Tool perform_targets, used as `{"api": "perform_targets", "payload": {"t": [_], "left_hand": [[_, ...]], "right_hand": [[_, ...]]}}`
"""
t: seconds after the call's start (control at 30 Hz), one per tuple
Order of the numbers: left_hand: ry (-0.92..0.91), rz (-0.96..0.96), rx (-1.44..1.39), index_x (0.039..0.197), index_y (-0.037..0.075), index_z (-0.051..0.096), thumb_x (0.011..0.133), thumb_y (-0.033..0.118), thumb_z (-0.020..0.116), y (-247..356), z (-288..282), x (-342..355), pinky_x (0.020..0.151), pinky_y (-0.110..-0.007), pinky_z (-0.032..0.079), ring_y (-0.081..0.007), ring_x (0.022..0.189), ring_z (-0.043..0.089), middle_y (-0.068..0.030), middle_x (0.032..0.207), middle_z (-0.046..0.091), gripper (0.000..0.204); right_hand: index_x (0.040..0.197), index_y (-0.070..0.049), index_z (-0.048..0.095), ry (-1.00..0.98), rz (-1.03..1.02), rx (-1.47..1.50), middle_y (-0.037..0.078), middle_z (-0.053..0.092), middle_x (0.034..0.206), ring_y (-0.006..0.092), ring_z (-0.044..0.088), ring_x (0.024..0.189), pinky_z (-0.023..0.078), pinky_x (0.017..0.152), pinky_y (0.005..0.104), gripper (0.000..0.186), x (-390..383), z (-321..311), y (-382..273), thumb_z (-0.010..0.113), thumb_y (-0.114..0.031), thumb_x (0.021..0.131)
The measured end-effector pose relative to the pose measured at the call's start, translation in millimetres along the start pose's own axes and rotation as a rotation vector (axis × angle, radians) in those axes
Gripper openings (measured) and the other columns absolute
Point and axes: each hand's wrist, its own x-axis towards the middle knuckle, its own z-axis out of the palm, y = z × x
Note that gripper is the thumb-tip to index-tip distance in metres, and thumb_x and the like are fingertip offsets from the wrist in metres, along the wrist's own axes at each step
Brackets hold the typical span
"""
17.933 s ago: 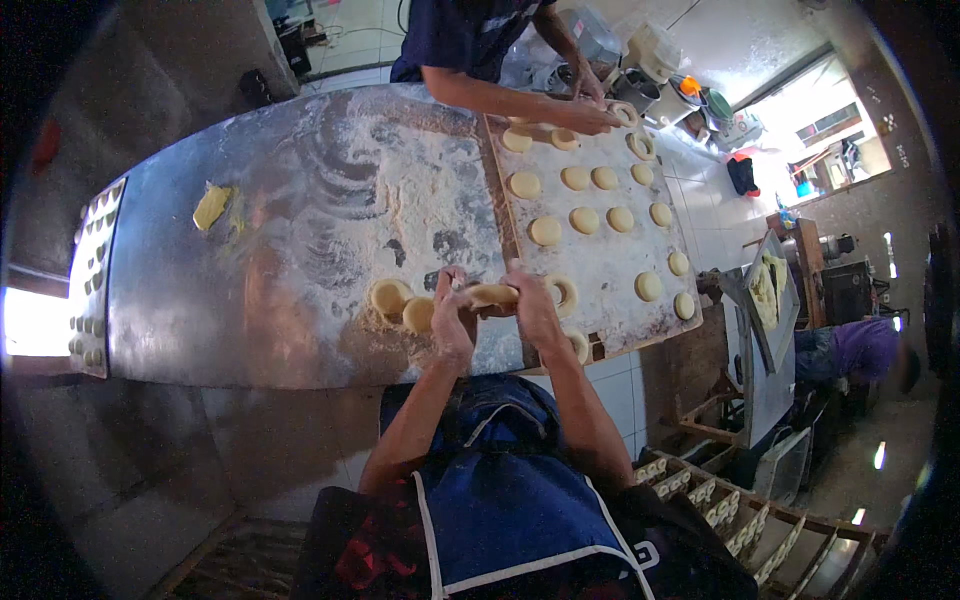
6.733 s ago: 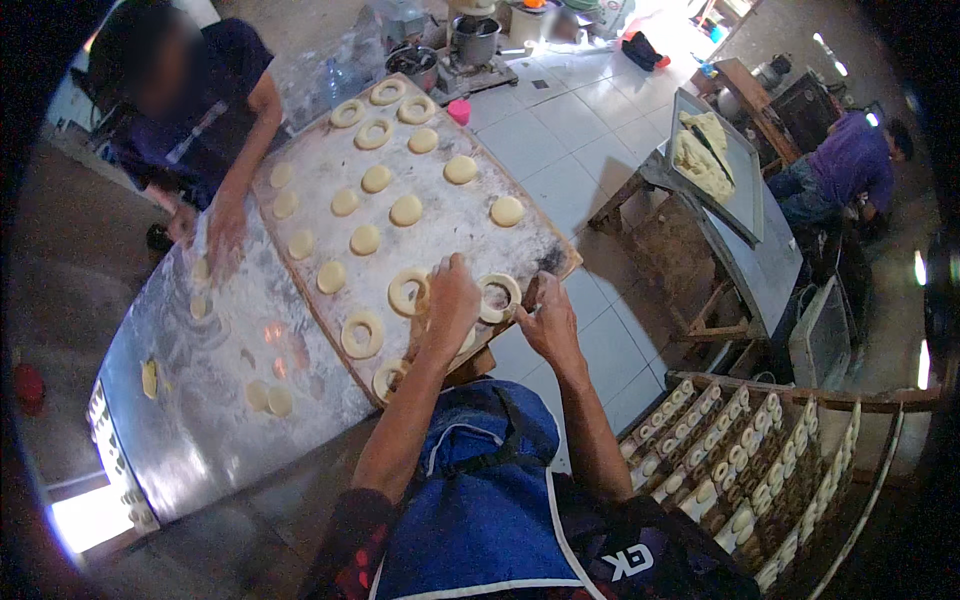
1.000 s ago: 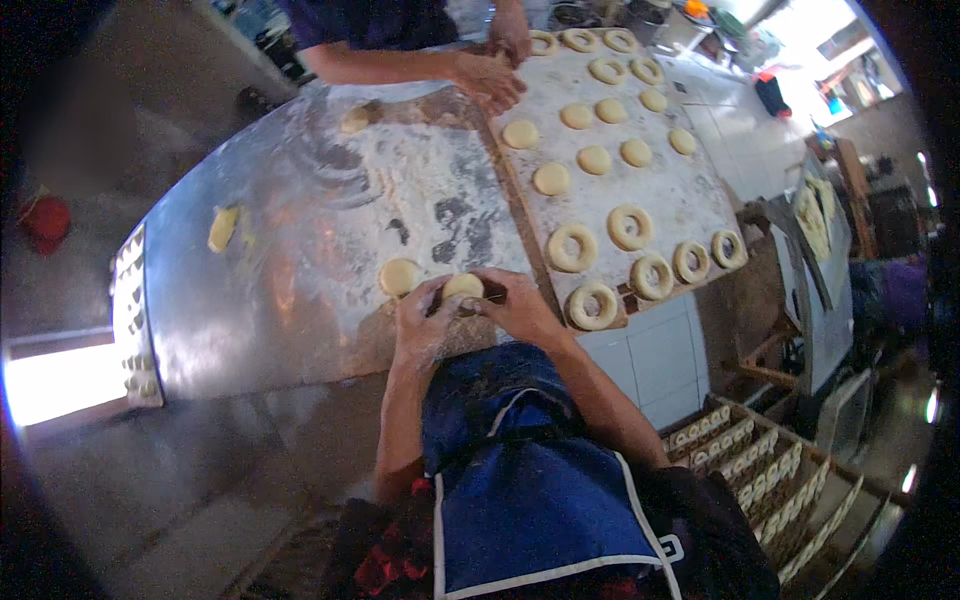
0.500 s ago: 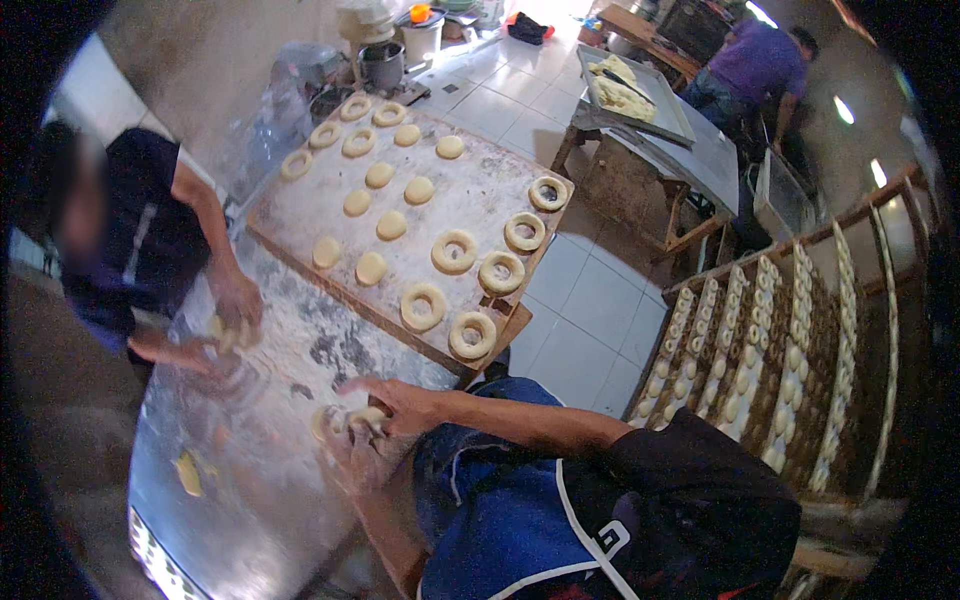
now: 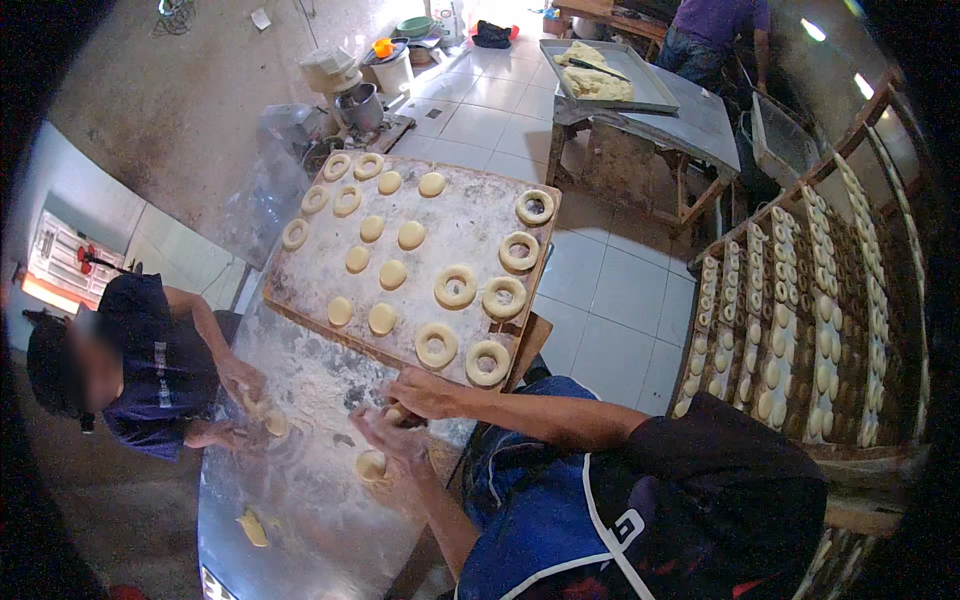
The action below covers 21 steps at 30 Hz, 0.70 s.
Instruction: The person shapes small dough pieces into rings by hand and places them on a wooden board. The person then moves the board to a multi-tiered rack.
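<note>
My right hand (image 5: 428, 393) curls around a small lump of pale dough (image 5: 396, 413), mostly hidden by the fingers. Against that lump, from below, comes my left hand (image 5: 392, 436), slightly blurred, its fingers stretched out. A second dough piece (image 5: 370, 465) lies on the metal table (image 5: 330, 540) beside the left hand. Beyond my hands, a floured wooden board (image 5: 330, 245) bears several dough rings (image 5: 436, 344) and several flat dough rounds (image 5: 382, 319).
Across the table, a co-worker (image 5: 165, 375) handles dough (image 5: 272, 421). A dough scrap (image 5: 252, 527) lies on the metal. At right stands a rack (image 5: 850, 460) of shaped dough; farther back, a tray (image 5: 655, 95) holds a dough mass.
The whole view has shifted, bringing more of the left wall into sight. My hands have moved against each other; the dough lump now sits deeper in my right hand.
</note>
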Motion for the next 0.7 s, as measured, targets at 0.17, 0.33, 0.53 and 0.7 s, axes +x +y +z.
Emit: {"api": "perform_targets", "payload": {"t": [0.17, 0.33, 0.53, 0.7], "left_hand": [[0.025, -0.384, -0.554, 0.11, 0.006, 0.053, 0.089, 0.038, 0.053, -22, 36, 17, 0.082, -0.041, 0.048, -0.0285, 0.098, 0.058, -0.0116, 0.103, 0.057, 0.038], [0.242, 0.354, 0.319, 0.104, 0.007, 0.057, 0.091, 0.041, 0.05, -75, 79, 15, 0.081, -0.037, 0.049, -0.0271, 0.093, 0.059, -0.01, 0.099, 0.059, 0.037], [-0.294, -0.24, -0.459, 0.113, 0.003, 0.053, 0.093, 0.032, 0.055, -86, 88, 21, 0.081, -0.035, 0.049, -0.0275, 0.093, 0.058, -0.0146, 0.109, 0.057, 0.036], [0.185, 0.509, 0.491, 0.115, -0.001, 0.052, 0.093, 0.027, 0.059, -117, 145, 23, 0.076, -0.037, 0.051, -0.0265, 0.085, 0.059, -0.0171, 0.101, 0.061, 0.036]], "right_hand": [[0.069, 0.007, 0.059, 0.072, -0.071, -0.328, 0.019, 0.051, 0.058, 0.0287, 0.053, 0.056, 0.043, 0.055, 0.0421, 0.058, -2, -25, -15, 0.046, -0.045, 0.092], [0.067, 0.007, 0.057, 0.065, 0.041, -0.518, 0.027, 0.054, 0.062, 0.0361, 0.055, 0.054, 0.042, 0.051, 0.0427, 0.052, 7, -61, -5, 0.052, -0.04, 0.088], [0.068, 0.003, 0.057, 0.16, -0.615, -0.547, 0.021, 0.049, 0.054, 0.0379, 0.053, 0.05, 0.041, 0.048, 0.0464, 0.049, 21, -108, 14, 0.049, -0.04, 0.089], [0.064, 0.001, 0.058, -0.016, -0.379, -0.354, 0.02, 0.051, 0.055, 0.0357, 0.052, 0.05, 0.04, 0.048, 0.043, 0.046, 27, -149, 18, 0.051, -0.035, 0.09]]}}
